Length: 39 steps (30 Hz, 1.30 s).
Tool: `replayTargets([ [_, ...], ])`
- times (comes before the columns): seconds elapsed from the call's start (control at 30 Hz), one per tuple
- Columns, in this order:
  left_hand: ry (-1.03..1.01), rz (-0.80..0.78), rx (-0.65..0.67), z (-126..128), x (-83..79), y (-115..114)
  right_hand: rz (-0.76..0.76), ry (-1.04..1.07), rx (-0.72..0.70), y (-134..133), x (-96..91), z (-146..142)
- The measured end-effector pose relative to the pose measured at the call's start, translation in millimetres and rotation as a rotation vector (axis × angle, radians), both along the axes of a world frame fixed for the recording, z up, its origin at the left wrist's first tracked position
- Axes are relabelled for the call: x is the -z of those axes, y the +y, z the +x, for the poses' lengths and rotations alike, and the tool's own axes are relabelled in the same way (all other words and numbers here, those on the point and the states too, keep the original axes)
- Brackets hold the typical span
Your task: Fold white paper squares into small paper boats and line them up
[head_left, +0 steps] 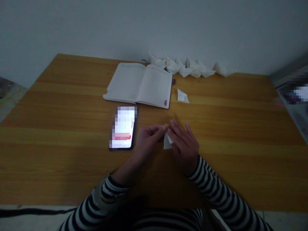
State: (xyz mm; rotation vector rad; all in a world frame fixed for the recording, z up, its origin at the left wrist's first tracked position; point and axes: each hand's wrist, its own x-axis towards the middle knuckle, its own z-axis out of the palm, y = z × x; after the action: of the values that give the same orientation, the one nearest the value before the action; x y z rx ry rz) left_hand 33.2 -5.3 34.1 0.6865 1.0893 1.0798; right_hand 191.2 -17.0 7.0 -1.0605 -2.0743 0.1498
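Grip — left hand (146, 142) and right hand (186, 146) pinching folded white paper (167, 143), straight-edged | table (240, 141) — banded wood grain

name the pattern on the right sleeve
The right sleeve has black and white stripes; see the head view.

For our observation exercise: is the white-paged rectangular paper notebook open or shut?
Open. The notebook lies spread on the brown wooden table, pages showing either side of its fold.
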Motion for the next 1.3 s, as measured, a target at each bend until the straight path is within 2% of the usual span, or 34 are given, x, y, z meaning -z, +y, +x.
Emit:
replayTargets([
  [0.4,0.095,-0.036,-0.124,1.0,-2.8,1.1,-0.004,0.094,-0.024,-2.7,-8.1,-4.5],
  [0.47,0.028,-0.064,-0.087,-1.0,-2.1,2.1,-0.006,0.084,-0.033,-1.9,-7.0,-3.5],
  [0.57,-0.062,-0.093,0.048,-5.7,-2.2,3.2,-0.027,0.075,-0.031,1.4,-3.0,0.2],
  [0.73,-0.238,-0.04,0.266,-9.0,-4.3,1.9,-0.047,0.073,-0.024,6.1,0.7,6.6],
  [0.9,-0.335,-0.004,0.279,-6.4,-4.4,-0.1,0.007,0.034,-0.022,4.8,-0.7,6.5],
  [1.2,-0.33,0.034,0.381,-10.0,-10.2,-2.1,-0.012,-0.015,-0.003,2.2,0.3,7.1],
  [1.3,-0.311,0.05,0.345,-5.3,-9.9,-3.4,-0.004,-0.025,0.006,3.8,1.2,8.3],
])
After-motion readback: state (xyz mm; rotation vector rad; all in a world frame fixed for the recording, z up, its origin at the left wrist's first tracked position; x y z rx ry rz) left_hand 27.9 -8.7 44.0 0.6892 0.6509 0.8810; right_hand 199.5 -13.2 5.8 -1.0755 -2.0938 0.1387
